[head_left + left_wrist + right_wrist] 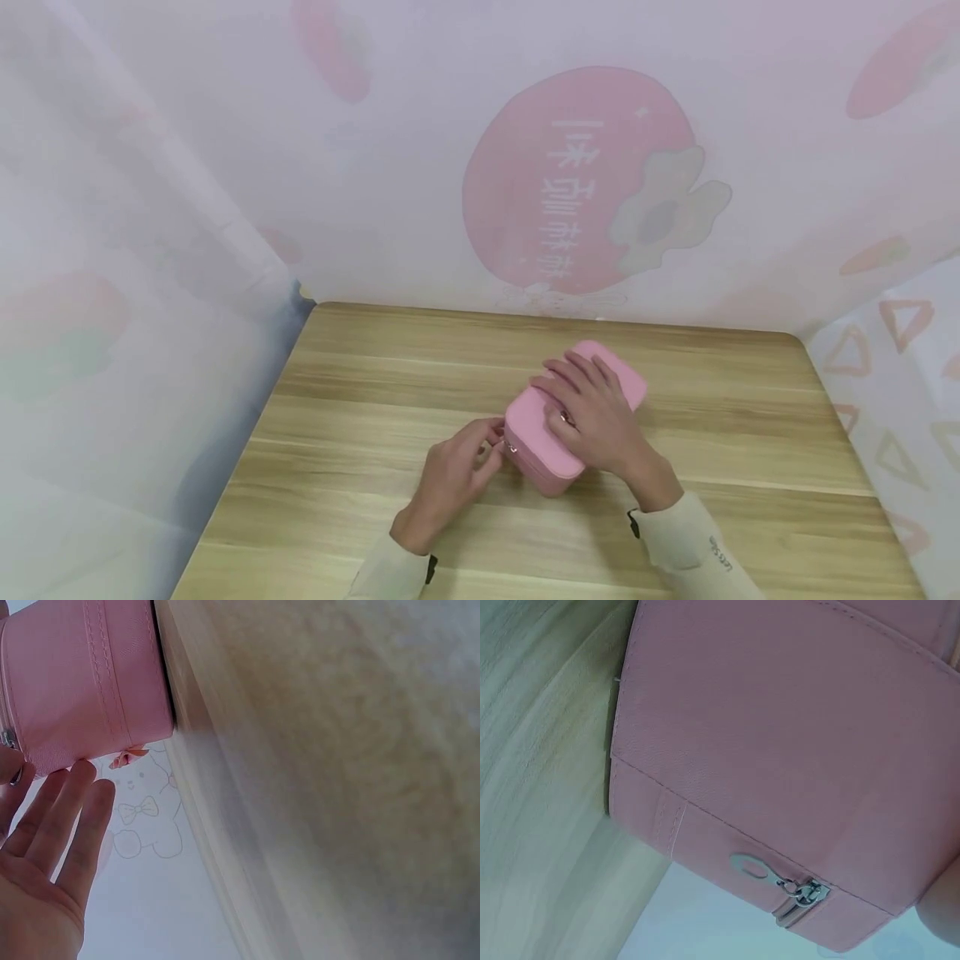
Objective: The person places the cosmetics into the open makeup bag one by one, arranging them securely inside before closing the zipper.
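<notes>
A pink zippered case [543, 429] with stitched seams sits on the wooden table. At its near left corner, my left hand [453, 471] pinches a small metal zipper pull [16, 777] between thumb and index finger. The other left fingers [94, 825] extend beside the case wall. My right hand [592, 412] rests across the lid, its fingers spread toward the far side. A shiny metal fitting [565, 416] shows near the right thumb. In the right wrist view, another zipper pull [754, 868] hangs loose at the end of the zipper.
The wood-grain table [360, 383] has a back edge along a pale wall sheet [405, 208] printed with strawberries. More printed sheets stand at the left and right sides. A small pink bow-like piece [127, 757] shows by the case.
</notes>
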A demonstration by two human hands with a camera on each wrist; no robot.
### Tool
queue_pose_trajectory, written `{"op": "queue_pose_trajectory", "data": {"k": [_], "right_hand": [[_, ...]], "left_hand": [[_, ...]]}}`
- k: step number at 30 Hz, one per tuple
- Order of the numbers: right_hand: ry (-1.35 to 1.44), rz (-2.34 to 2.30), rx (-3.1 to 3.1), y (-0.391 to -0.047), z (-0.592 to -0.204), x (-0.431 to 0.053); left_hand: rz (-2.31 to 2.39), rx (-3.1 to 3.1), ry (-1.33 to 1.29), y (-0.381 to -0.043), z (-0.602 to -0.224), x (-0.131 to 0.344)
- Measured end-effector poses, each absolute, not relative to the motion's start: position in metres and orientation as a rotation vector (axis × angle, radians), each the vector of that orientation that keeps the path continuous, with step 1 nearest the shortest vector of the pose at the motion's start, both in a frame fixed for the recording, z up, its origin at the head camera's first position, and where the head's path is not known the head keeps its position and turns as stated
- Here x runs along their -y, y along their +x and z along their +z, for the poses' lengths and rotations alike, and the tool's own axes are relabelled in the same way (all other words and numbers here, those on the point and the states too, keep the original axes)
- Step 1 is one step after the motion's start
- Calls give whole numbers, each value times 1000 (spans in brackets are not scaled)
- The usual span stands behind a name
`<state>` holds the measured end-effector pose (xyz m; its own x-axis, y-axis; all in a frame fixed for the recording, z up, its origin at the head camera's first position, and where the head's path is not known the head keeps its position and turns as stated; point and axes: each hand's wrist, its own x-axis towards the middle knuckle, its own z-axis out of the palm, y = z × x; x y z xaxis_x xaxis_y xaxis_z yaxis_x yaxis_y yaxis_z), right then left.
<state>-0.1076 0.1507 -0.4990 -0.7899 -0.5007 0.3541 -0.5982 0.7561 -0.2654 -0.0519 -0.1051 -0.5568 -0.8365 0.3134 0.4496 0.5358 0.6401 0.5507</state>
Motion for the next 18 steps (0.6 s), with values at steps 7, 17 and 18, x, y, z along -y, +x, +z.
{"op": "queue_pose_trajectory", "data": {"k": [7, 17, 18], "right_hand": [[900, 552, 2667, -109, -498, -153], [940, 545, 2655, -110, -498, -156], [944, 547, 2653, -110, -498, -156]], "left_hand": [[-1017, 2565, -683, -51, -557, 105], [-1149, 2591, -655, -51, -557, 106], [-1161, 2590, -653, -51, -557, 106]]}}
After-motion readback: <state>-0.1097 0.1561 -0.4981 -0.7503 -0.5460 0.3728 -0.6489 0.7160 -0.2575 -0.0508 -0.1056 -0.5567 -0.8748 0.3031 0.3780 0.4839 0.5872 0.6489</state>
